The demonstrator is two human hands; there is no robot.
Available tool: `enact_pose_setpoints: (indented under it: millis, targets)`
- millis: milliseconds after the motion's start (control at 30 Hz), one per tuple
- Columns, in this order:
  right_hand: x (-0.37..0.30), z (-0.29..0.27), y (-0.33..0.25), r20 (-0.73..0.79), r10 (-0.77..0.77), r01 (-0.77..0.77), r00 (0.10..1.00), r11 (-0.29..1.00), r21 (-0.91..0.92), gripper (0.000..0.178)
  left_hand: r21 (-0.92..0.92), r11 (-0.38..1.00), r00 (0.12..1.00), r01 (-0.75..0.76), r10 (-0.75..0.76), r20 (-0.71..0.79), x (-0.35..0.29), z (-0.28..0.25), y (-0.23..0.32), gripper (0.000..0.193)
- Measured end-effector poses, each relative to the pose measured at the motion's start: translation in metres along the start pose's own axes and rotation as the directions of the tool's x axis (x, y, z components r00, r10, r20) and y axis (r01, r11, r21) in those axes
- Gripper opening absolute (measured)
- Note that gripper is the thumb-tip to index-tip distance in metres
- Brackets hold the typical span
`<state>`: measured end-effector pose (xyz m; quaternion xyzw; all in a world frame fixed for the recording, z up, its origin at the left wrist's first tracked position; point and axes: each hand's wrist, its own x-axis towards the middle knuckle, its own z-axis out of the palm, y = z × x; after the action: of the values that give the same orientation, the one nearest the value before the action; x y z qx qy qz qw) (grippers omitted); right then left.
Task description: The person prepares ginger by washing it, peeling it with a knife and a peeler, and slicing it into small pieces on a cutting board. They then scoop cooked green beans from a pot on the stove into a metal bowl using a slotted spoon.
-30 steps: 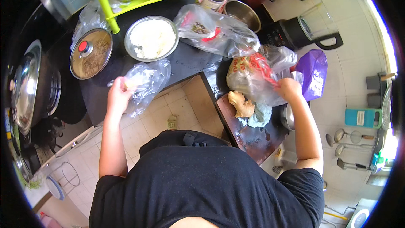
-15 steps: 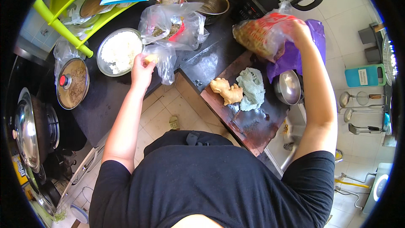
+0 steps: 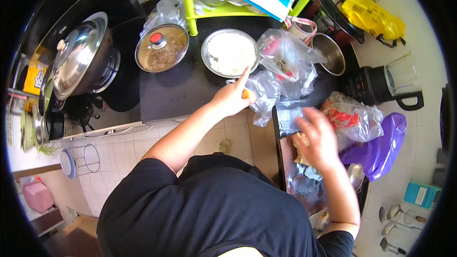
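My left hand (image 3: 230, 99) is held just in front of a round metal bowl (image 3: 204, 62) of white, rice-like food (image 3: 232, 52). Its index finger stretches toward the rim, while the thumb and curled fingers keep a small pale-yellow piece (image 3: 246, 93), mostly hidden. Thin clear plastic bags (image 3: 285, 64) lie beside that hand. Blurred by motion, my right hand (image 3: 318, 135) hovers over the wooden cutting board (image 3: 304, 191) with fingers apart and nothing visible in them. Partly covered by it are a piece of ginger (image 3: 300, 151) and a pale-green cloth (image 3: 312, 173).
A glass-lidded pan (image 3: 162, 48) sits left of the bowl, near a large lidded wok (image 3: 81, 59) on the stove. Behind stands a green rack (image 3: 190, 9). To the right are a metal pot (image 3: 329, 53), a blender (image 3: 376, 83), a red-printed bag (image 3: 350, 116) and a purple bag (image 3: 381, 150).
The view has turned left. My right hand has let go of the red-printed bag and moved over the ginger. The left index finger now stretches out; the pale-yellow piece stays in that hand.
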<state>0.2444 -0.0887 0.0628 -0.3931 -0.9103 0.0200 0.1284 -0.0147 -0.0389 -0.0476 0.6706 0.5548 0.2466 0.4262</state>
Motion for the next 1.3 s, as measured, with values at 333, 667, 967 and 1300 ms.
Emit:
enact_pose_setpoints:
  millis: [333, 667, 967, 1300]
  targets:
    - [0.016, 0.153, 0.077, 0.207, 0.313, -0.203, 0.927, 0.882, -0.425, 0.039, -0.707, 0.703, 0.997, 0.081, -0.045, 0.069, -0.04, -0.006, -0.019, 0.085]
    - [-0.004, 0.095, 0.143, 0.27, 0.357, -0.288, 0.894, 0.92, -0.265, 0.027, -0.743, 0.645, 0.977, 0.178, -0.206, 0.055, -0.079, 0.017, -0.05, 0.036]
    - [-0.101, -0.065, 0.083, -0.426, 0.475, -0.631, 0.77, 0.465, -0.621, 0.068, -0.681, 0.703, 0.965, 0.206, -0.031, 0.26, -0.056, 0.042, -0.017, 0.052]
    - [-0.39, -0.143, 0.186, -0.61, 0.728, -0.863, -0.312, 0.052, 0.503, 0.042, -0.597, 0.766, 0.761, 0.239, 0.235, 0.605, -0.015, 0.116, 0.073, 0.071]
